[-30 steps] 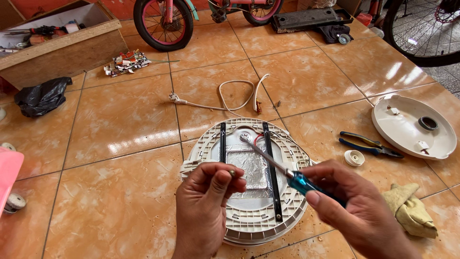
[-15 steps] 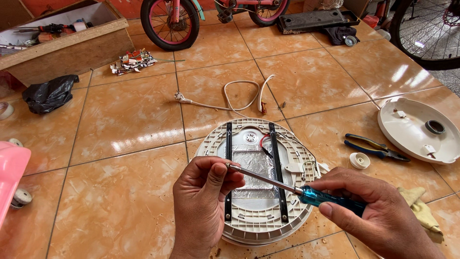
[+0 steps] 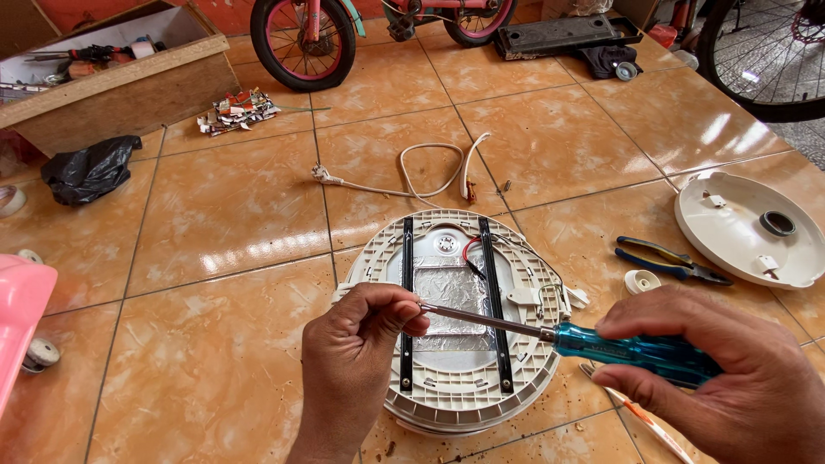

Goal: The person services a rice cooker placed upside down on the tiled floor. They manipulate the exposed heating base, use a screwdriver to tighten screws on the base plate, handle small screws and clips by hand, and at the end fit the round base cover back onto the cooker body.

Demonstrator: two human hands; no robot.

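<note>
A: Start at the fingertips. What is the left hand [image 3: 357,357] doing?

B: Its thumb and first fingers are pinched together on the tip of the screwdriver [image 3: 559,335], closed around the bare metal end. Whether a screw sits inside that pinch I cannot tell; the fingers hide it.

A: And the right hand [image 3: 730,378]?

B: Wrapped shut around the blue see-through handle, holding the tool almost level so the shaft runs leftward into the other hand. Held that way, the tip is steadied at both ends, probably for fine work at the point.

A: Where is the tool against the round part?

B: Lifted above the round cream appliance base [image 3: 460,326], which lies flat on the tiled floor [image 3: 223,215] directly under both hands. The base shows 2 black strips [image 3: 406,301] running front to back, a foil patch [image 3: 451,292] between them and a short red wire [image 3: 471,249] near the far edge.

A: What lies around it?

B: To the right, pliers [image 3: 666,260] with blue and yellow grips, a small white cap [image 3: 642,281] just beside them, and a round cream cover [image 3: 748,228] lying open side up, all kept within reach. Beyond the base, a white cord [image 3: 412,172] loops on the tiles. Farther off are a black plastic bag [image 3: 86,169], a wooden box [image 3: 112,73] of tools and a small bicycle wheel [image 3: 301,43].
</note>
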